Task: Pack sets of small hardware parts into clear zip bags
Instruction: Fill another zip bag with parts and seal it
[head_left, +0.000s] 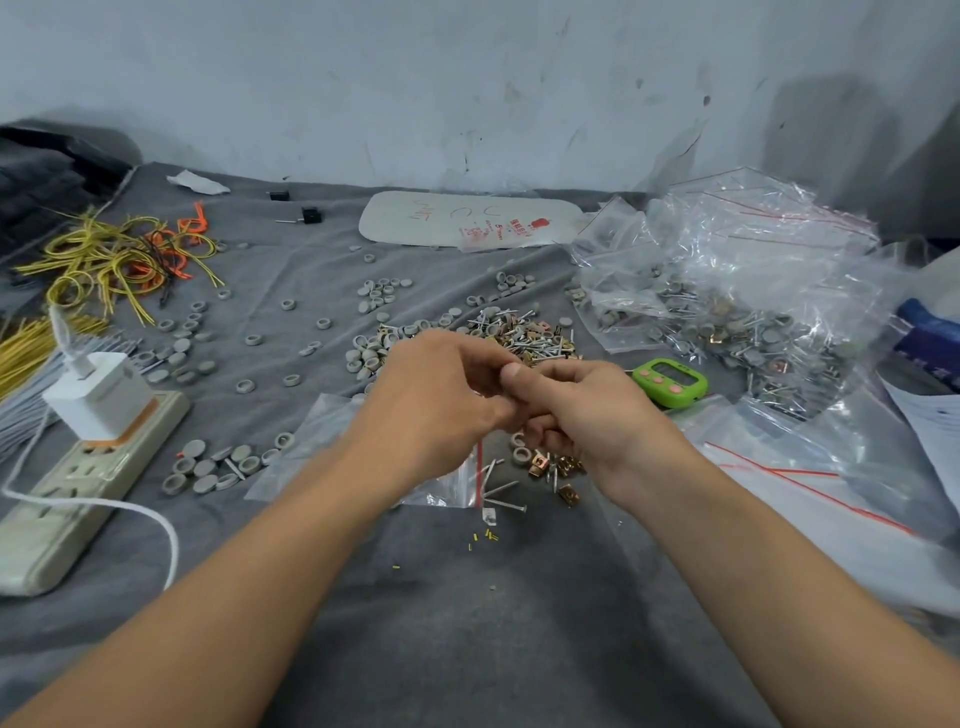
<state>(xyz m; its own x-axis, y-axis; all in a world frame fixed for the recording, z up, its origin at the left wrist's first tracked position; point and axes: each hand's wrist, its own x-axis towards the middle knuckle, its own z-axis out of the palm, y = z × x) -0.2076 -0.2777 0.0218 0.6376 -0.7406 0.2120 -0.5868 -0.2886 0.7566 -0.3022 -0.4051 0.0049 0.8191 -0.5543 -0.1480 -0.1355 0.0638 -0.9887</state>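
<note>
Our left grip (441, 387) and right grip (582, 410) meet with fingers curled (whether they pinch anything, we cannot tell). Beneath them a clear zip bag (311, 447) lies flat on the grey cloth (467, 613), with loose screws (500, 488) and gold clips (540, 462) beside it.

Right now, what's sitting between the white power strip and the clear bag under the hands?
A little cluster of grey round caps lies between the power strip and the clear bag, seen in the head view.
</note>
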